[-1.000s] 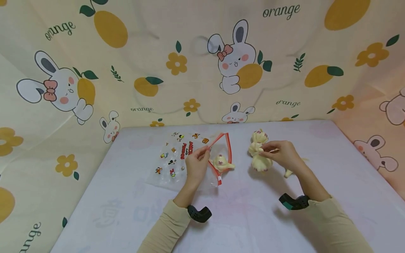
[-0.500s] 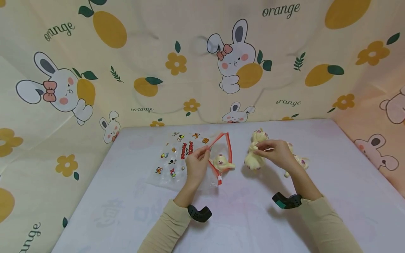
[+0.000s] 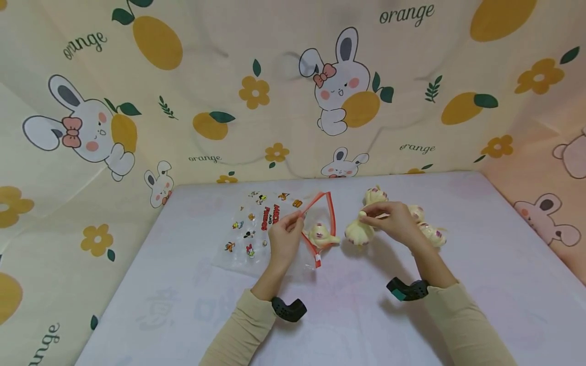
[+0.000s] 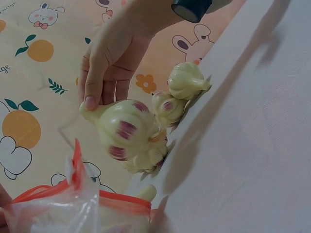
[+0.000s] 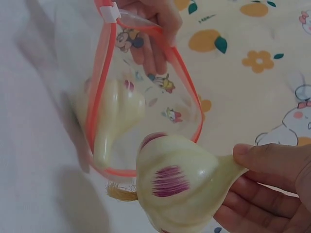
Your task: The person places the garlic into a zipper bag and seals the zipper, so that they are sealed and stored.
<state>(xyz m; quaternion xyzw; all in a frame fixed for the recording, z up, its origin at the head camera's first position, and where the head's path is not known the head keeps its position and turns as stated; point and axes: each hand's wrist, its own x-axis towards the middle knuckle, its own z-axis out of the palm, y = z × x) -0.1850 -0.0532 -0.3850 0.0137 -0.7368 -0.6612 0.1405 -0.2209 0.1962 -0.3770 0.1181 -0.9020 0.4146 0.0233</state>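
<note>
My right hand (image 3: 391, 219) pinches the stem of a garlic bulb (image 5: 177, 182), cream with purple patches and a tuft of roots. The bulb hangs just right of the mouth of a clear zip bag (image 3: 249, 239) with a red edge and cartoon prints. With my left hand (image 3: 285, 239) I pinch the upper edge of the bag's mouth, which stands wide apart. Another garlic bulb (image 5: 116, 109) lies inside at the opening, its stem poking out over the red rim (image 5: 121, 172).
Behind my right hand, a garlic bulb (image 3: 375, 194) sits on the white tabletop (image 3: 348, 315). Two more bulbs (image 4: 187, 81) lie farther right, partly behind the right wrist in the head view. A patterned cloth (image 3: 284, 101) stands as a wall at the back and sides.
My right hand has carried the garlic bulb left, closer to the bag's mouth, uncovering the bulbs on the right. My left hand and the bag have stayed in place.
</note>
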